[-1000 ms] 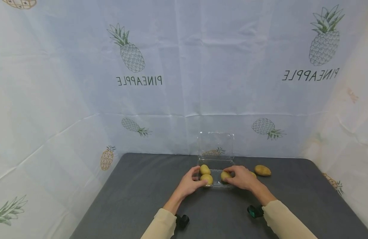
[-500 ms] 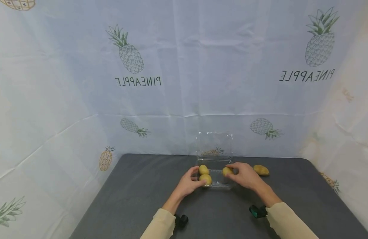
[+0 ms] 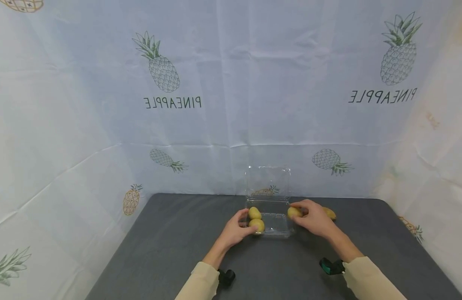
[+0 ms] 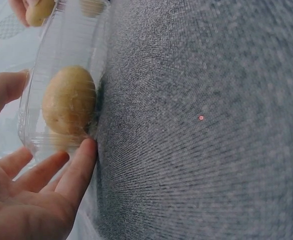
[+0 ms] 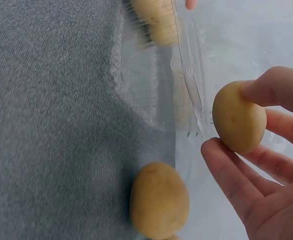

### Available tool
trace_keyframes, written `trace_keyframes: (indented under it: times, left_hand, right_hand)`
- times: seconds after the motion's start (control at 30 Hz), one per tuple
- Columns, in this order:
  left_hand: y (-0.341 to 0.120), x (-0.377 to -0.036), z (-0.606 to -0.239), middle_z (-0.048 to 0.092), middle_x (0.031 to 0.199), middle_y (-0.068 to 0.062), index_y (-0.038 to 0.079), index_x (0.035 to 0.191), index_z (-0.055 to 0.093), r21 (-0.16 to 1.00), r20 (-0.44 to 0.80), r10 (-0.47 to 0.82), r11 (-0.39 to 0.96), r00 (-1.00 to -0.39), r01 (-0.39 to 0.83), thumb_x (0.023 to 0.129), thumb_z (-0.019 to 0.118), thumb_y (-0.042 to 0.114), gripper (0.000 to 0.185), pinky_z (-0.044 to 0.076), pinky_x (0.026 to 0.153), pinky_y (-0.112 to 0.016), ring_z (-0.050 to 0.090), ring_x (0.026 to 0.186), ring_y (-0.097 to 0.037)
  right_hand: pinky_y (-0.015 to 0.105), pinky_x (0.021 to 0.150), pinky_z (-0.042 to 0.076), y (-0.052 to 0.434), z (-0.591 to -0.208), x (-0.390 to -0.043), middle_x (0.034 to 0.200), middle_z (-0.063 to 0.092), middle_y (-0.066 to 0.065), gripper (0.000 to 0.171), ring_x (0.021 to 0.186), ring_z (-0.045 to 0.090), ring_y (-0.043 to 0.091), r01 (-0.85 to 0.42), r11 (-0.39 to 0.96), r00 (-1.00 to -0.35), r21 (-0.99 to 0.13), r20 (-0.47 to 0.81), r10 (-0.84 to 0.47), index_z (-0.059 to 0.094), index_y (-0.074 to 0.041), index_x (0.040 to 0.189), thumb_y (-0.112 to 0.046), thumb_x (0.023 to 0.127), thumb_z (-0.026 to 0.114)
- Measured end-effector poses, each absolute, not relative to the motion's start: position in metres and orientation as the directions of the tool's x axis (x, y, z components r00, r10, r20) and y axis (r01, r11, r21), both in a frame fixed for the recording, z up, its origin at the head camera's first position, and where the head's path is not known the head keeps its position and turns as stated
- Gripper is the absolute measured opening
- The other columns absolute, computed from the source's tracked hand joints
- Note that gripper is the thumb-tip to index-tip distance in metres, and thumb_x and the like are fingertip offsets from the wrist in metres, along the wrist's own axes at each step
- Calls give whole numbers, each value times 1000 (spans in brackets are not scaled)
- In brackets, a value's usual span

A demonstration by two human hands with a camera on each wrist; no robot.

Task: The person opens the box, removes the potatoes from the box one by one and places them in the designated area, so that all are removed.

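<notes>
A clear plastic clamshell container [image 3: 273,231] stands on the table, its lid raised at the back. Two potatoes [image 3: 256,226] lie inside at its left end. My left hand [image 3: 233,231] holds that end, thumb by the front rim and fingers against the side wall; in the left wrist view the fingertips [image 4: 89,145] touch the plastic. Pinched between the thumb and fingers of my right hand [image 3: 315,218] is another potato [image 5: 239,117], raised at the container's right rim. A loose potato [image 5: 159,200] rests on the table, partly hidden behind the right hand in the head view.
The dark grey table [image 3: 178,246] ends at a hanging cloth [image 3: 223,116] printed with pineapples, which also rises at both sides. The upright lid [image 3: 268,181] stands close to that cloth. Another potato's edge [image 5: 172,237] barely shows at the bottom of the right wrist view.
My right hand has lifted its potato from the container's right part and carried it rightward to the rim. The left hand has stayed at the container's left end.
</notes>
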State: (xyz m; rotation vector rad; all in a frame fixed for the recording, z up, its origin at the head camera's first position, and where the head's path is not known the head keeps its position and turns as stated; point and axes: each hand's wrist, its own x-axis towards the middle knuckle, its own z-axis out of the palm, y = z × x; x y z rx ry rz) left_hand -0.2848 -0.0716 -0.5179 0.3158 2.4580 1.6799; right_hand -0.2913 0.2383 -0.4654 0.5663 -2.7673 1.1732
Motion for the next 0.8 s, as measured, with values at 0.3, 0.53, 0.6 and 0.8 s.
trace_keyframes:
  times: [0.3,0.53,0.6,0.8]
  left_hand:
    - [-72,-284,-518,47,151,-20,10,153,44,933,1,256,347,-967,93,89,81,35,78,54,94,-50,58,124,-37]
    - [-72,-285,-516,47,151,-19,10,153,44,931,-4,254,354,-967,89,90,80,34,76,54,93,-50,58,124,-37]
    - [-72,-284,-515,47,151,-18,11,153,44,930,-9,251,357,-968,84,90,80,33,76,54,92,-49,58,124,-36]
    - [-71,-284,-515,47,151,-18,11,153,44,930,-11,254,357,-967,83,91,79,33,76,55,91,-48,58,125,-36]
  right_hand:
    - [40,76,56,254,-466,-281,116,63,13,39,100,66,31,-368,632,-929,-682,238,-284,69,-1,126,-18,92,76]
    - [41,77,55,269,-467,-275,118,63,13,36,102,65,32,-371,654,-928,-660,253,-272,69,-3,125,-17,92,76]
    - [39,76,56,274,-468,-274,120,63,13,37,102,65,32,-367,662,-930,-654,255,-264,69,-2,125,-17,92,76]
    - [32,73,56,289,-471,-271,120,64,13,37,101,66,33,-370,677,-929,-636,275,-249,69,-3,126,-18,92,77]
